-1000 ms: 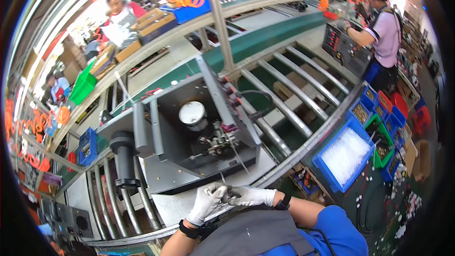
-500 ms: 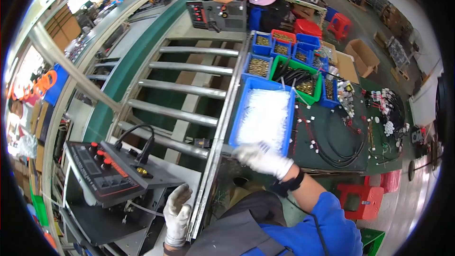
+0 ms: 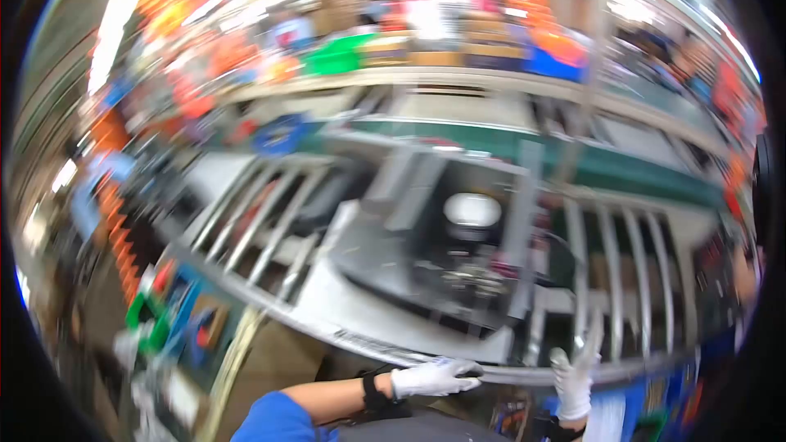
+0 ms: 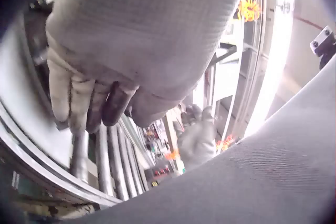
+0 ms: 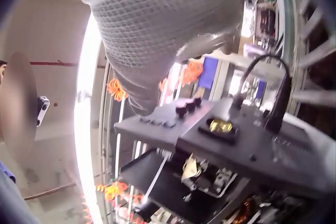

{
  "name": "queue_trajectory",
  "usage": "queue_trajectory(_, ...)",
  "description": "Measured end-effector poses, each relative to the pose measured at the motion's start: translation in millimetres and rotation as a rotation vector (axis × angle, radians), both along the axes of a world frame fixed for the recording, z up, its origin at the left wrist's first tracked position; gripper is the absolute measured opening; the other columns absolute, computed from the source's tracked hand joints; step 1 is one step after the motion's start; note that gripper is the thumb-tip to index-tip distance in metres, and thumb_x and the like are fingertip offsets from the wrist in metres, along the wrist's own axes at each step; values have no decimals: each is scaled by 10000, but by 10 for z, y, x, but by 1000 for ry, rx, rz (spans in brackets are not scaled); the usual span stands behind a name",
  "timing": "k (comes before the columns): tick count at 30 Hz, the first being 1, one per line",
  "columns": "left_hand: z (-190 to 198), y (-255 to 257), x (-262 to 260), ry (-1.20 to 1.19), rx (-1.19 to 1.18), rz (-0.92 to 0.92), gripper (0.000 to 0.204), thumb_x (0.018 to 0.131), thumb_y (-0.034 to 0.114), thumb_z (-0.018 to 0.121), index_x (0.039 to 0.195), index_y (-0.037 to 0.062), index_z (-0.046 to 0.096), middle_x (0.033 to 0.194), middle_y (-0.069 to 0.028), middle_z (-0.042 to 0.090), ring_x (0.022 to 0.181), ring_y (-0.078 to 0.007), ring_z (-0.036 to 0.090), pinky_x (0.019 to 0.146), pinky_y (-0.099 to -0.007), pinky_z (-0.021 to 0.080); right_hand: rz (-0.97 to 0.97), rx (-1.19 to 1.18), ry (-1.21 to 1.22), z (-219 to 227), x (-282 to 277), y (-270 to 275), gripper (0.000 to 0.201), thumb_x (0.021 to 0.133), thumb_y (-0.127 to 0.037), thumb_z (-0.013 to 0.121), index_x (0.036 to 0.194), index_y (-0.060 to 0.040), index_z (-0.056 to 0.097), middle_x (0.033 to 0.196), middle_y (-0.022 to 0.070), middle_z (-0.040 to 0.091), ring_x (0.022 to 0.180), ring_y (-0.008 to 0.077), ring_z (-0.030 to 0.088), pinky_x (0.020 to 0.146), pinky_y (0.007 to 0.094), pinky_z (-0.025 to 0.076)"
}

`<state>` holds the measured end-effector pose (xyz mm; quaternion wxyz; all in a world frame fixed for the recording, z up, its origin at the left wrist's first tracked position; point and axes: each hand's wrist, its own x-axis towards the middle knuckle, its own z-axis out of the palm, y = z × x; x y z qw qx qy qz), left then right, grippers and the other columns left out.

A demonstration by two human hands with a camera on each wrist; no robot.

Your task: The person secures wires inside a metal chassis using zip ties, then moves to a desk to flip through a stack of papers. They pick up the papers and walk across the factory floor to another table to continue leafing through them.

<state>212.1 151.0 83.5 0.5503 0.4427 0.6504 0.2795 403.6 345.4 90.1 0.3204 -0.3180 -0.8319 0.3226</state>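
Note:
My left hand [image 3: 438,376], in a white glove with dark-stained fingers, hovers at the conveyor's near edge with its fingers loosely extended. The left wrist view shows the gloved left hand [image 4: 131,45] with nothing visible held. Further right, my right hand [image 3: 573,381] is raised with thumb and fingers apart. In front of both hands stands an open grey machine casing [image 3: 385,258], blurred, with a white-topped cylinder [image 3: 472,211] and a metal mechanism [image 3: 475,278] inside. The right wrist view shows its control panel [image 5: 210,129] with dark knobs, a brass fitting [image 5: 220,125] and a looped black cable [image 5: 286,90], below the right hand [image 5: 163,29].
Metal rollers [image 3: 610,278] run along the conveyor on both sides of the casing. A blue bin [image 3: 630,409] lies low at the right. Across the line are a green bin [image 3: 340,53], cardboard boxes and a person [image 3: 446,12]. Orange coiled hoses [image 3: 557,33] hang above.
The head view has swung from the parts bins at the right back to the casing. My right hand has left the blue bin of white pieces and come back beside the conveyor.

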Motion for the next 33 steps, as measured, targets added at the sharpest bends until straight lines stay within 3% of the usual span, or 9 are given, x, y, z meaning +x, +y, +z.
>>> queue_trajectory(3,-1,-703,-248,87,-41,193,498,932,400,481,1279,44,481,1056,-142,616,942,-227,580,806,-339,456,216,168,211,231,-743,-94,1048,721,-585,649,1434,17,173,1431,243,274,1314,368,315,1083,432,252)
queue_trajectory(4,-195,-1221,-442,205,54,321,506,931,414,469,1279,47,483,1100,-158,607,1007,-257,571,860,-353,444,315,29,340,114,-1227,-260,1030,757,-590,645,1456,-21,148,1452,161,292,1331,264,295,1088,371,239)
queue_trajectory(5,-315,-1563,-497,314,122,381,515,930,428,458,1280,50,486,1143,-174,598,1073,-286,562,913,-366,432,302,-20,473,66,-1453,-447,853,843,-364,645,1455,-26,156,1436,157,322,1315,257,312,1075,371,273)
queue_trajectory(7,-338,-2112,-599,257,23,598,512,928,446,441,1253,57,513,1206,-184,570,1164,-326,509,983,-384,398,-23,-51,384,-2,-1561,-388,746,840,-88,589,1456,-45,169,1440,161,308,1300,264,335,1073,384,283)
queue_trajectory(12,-672,-3244,-672,153,-36,985,456,923,411,471,1199,59,561,1042,-118,633,924,-225,595,807,-332,463,177,-29,371,51,-2200,-1019,691,860,-102,583,1431,-19,204,1411,171,346,1267,267,370,1061,380,302)
queue_trajectory(14,-847,-3378,-680,84,14,1081,420,921,380,492,1178,59,578,914,-74,632,772,-163,571,704,-297,465,195,-5,354,102,-2213,-1178,664,870,-109,580,1419,-6,221,1397,175,364,1251,269,387,1055,378,312)
queue_trajectory(25,-1134,-3334,-1036,-237,35,911,415,930,376,477,1150,41,584,853,-27,598,759,-131,532,682,-278,441,123,108,330,529,-2352,-1683,549,910,-136,572,1351,64,313,1307,222,460,1160,283,482,1025,376,359)
queue_trajectory(30,-1071,-3320,-1123,-230,47,912,413,928,382,483,1138,43,590,854,-34,607,752,-136,548,670,-283,450,182,23,261,446,-2656,-1909,712,889,-100,597,1419,45,144,1385,237,355,1204,295,435,1035,398,353)
queue_trajectory(33,-1113,-3329,-1244,-79,67,910,437,942,396,462,1175,40,562,925,-78,630,794,-170,587,699,-296,471,228,335,45,230,-2854,-1844,796,868,-155,627,1432,51,103,1429,258,279,1276,325,360,1073,409,291)
